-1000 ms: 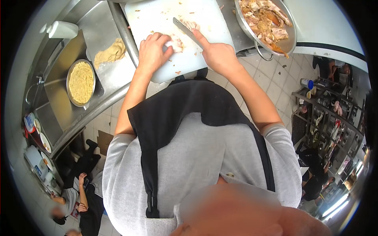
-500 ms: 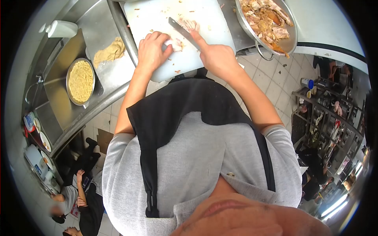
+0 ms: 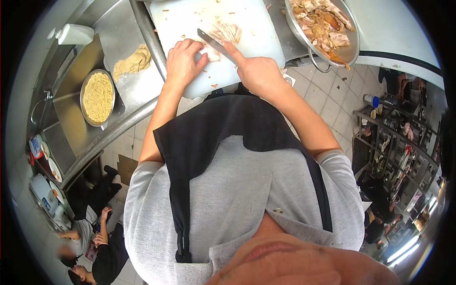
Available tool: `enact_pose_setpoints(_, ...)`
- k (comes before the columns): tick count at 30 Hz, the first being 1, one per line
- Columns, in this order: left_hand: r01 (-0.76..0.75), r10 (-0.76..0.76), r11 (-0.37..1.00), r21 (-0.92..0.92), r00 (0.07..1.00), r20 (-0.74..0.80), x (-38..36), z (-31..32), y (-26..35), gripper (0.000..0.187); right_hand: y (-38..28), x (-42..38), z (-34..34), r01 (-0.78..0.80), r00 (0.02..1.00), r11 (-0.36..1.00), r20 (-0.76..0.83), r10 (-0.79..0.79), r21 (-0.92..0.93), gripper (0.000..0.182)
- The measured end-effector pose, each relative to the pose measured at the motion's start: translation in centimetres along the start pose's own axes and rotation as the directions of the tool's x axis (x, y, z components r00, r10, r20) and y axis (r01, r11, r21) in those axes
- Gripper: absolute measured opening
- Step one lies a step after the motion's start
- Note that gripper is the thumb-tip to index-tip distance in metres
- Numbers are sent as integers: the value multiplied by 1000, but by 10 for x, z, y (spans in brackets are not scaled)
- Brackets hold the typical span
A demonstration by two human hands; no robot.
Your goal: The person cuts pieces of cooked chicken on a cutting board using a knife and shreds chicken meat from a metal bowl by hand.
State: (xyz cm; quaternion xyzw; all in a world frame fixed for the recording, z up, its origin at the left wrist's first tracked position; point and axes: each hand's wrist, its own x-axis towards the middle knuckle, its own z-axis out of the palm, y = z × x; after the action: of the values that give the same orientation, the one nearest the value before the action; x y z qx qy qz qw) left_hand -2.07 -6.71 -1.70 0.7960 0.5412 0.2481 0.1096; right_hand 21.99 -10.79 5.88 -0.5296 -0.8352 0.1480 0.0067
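A white cutting board lies in front of me at the top of the head view. My left hand is closed, fingers curled over a piece of pale cooked meat that it pins to the board. In my right hand is a knife, its handle hidden in my grip and the index finger stretched along the blade. The blade lies across the meat just beyond my left fingertips. Cut strips of meat rest on the far side of the blade, with small scraps scattered around.
A metal bowl of meat pieces stands right of the board. To the left, a steel counter holds a dough-like yellowish mass, a round pan of yellow food and a white bottle. Other people are at lower left and far right.
The knife has shifted left and toward me, closer to my left fingertips. The cut strips show more fully beyond the blade. My left hand has barely moved.
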Motion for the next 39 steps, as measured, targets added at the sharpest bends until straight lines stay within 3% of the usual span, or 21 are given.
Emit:
enact_pose_setpoints(7, -2, 2, 1000, -14, 1000, -2, 1, 0, -1, 25, 0, 3, 15, 4, 998, 1000, 57, -5, 16, 80)
enact_pose_setpoints(13, 10, -11, 1000, 6, 999, 36, 0, 0, -1, 25, 15, 28, 20, 17, 1000, 993, -5, -16, 118, 73)
enact_pose_setpoints(15, 18, -19, 1000, 5, 999, 44, 0, -1, -3, 25, 20, 20, 7, -122, 993, 979, 28, 119, 164, 71)
enact_pose_setpoints(20, -17, 17, 1000, -4, 998, 67, 31, -7, -5, 30, 52, 5, 3, -283, 952, 920, -34, 303, 271, 75)
enact_pose_setpoints(21, -50, 44, 998, 42, 991, 128, 42, -12, 0, 44, 60, 5, 8, -319, 925, 870, -77, 373, 376, 75)
enact_pose_setpoints(22, -57, 51, 997, 44, 991, 126, 52, -10, 1, 44, 68, 6, 15, -342, 890, 808, -111, 443, 479, 75)
enact_pose_setpoints(23, -201, 188, 978, 65, 968, 167, 63, -6, 1, 52, 80, 11, 26, -366, 863, 688, -47, 502, 627, 76)
enact_pose_setpoints(24, -340, 317, 937, 80, 925, 211, 75, -3, 3, 61, 82, 14, 29, -363, 862, 688, -53, 504, 629, 76)
enact_pose_setpoints(25, -382, 333, 918, 102, 886, 324, 87, 2, 7, 70, 84, 16, 32, -350, 840, 528, 10, 542, 774, 78)
enact_pose_setpoints(26, -388, 337, 915, 108, 885, 322, 94, 6, 11, 70, 86, 18, 34, -320, 822, 342, 79, 564, 883, 79)
enact_pose_setpoints(27, -472, 398, 873, 121, 834, 383, 101, 9, 15, 70, 87, 20, 39, -313, 821, 341, 72, 566, 886, 79)
enact_pose_setpoints(29, -587, 486, 803, 104, 745, 458, 114, 16, 23, 64, 88, 23, 45, -237, 813, 216, 72, 577, 947, 82)
enact_pose_setpoints(35, -509, 318, 853, 112, 679, 662, 131, 11, 37, 40, 87, 19, 43, -300, 823, 257, 113, 557, 919, 81)
enact_pose_setpoints(39, -389, 228, 915, 105, 716, 660, 126, 6, 34, 31, 88, 18, 44, -309, 819, 251, 122, 561, 917, 80)
